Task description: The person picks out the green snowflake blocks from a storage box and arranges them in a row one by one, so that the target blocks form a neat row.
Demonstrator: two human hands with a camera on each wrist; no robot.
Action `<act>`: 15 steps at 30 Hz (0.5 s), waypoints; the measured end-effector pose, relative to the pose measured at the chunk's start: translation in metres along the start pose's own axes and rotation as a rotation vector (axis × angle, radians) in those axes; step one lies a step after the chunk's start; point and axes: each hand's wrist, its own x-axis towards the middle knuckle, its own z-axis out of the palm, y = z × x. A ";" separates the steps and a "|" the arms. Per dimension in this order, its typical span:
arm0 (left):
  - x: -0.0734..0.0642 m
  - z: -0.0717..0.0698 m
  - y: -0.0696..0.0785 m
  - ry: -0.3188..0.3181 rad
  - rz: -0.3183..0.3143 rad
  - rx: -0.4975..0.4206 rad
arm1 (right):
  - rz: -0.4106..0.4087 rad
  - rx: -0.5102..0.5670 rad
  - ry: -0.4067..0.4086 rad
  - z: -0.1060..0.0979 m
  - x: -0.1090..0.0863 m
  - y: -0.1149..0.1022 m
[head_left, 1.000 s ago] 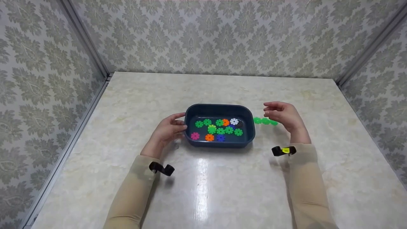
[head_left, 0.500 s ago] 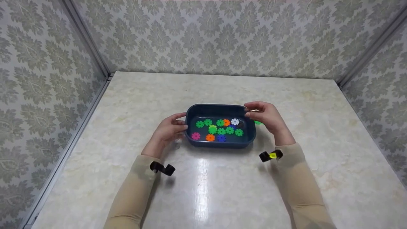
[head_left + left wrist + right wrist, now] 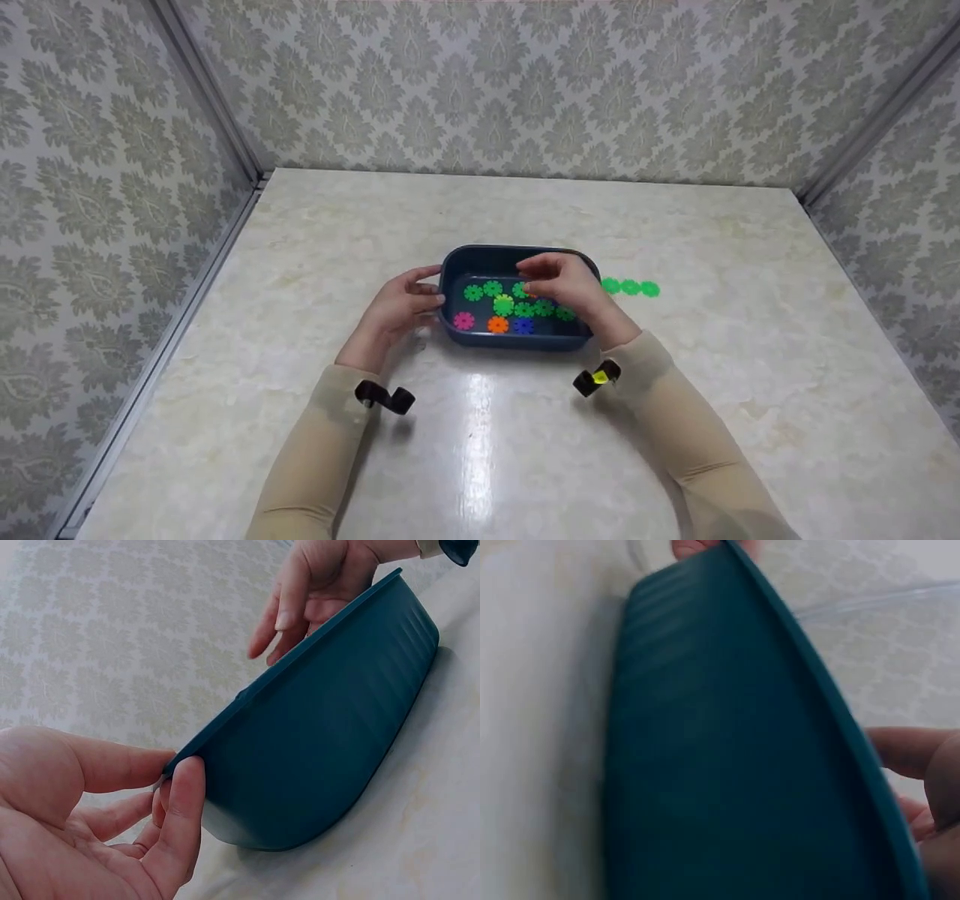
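A dark blue plastic tub (image 3: pixel 517 341) stands on the table with several toothed plastic discs inside: green, a pink disc (image 3: pixel 464 321), an orange disc (image 3: pixel 497 325) and a blue disc (image 3: pixel 523 325). My left hand (image 3: pixel 401 304) holds the tub's left end, thumb and fingertips pinching the rim (image 3: pixel 240 701). Over the right half of the tub hovers my right hand (image 3: pixel 566 283), fingers loosely bent and nothing visible between them. It hides the white disc and part of the orange one behind it. A row of joined green discs (image 3: pixel 631 287) lies just right of the tub.
The pale marbled table (image 3: pixel 360 225) extends around the tub. Patterned panels (image 3: pixel 487 90) enclose its back and sides. A black camera mount (image 3: pixel 384 397) juts from the left wrist, and another mount (image 3: pixel 598 377) from the right.
My right hand has swung left from above the green row to over the tub's inside, uncovering the row. My left hand stays at the tub's left rim.
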 end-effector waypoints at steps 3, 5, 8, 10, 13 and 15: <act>0.001 0.000 0.000 -0.006 0.006 -0.004 | 0.004 -0.046 -0.032 0.010 0.005 0.000; 0.001 0.000 0.000 -0.011 0.009 -0.001 | 0.007 -0.085 -0.048 0.015 0.007 0.000; 0.001 0.000 0.000 -0.007 0.009 -0.003 | 0.021 -0.132 -0.078 0.021 0.009 0.001; 0.001 0.000 0.000 -0.007 0.009 -0.002 | 0.026 -0.171 -0.099 0.023 0.011 0.003; 0.001 0.000 0.000 -0.006 0.006 -0.004 | 0.024 -0.231 -0.124 0.027 0.013 0.005; 0.000 0.000 0.000 -0.003 0.003 0.001 | 0.011 -0.281 -0.136 0.029 0.014 0.007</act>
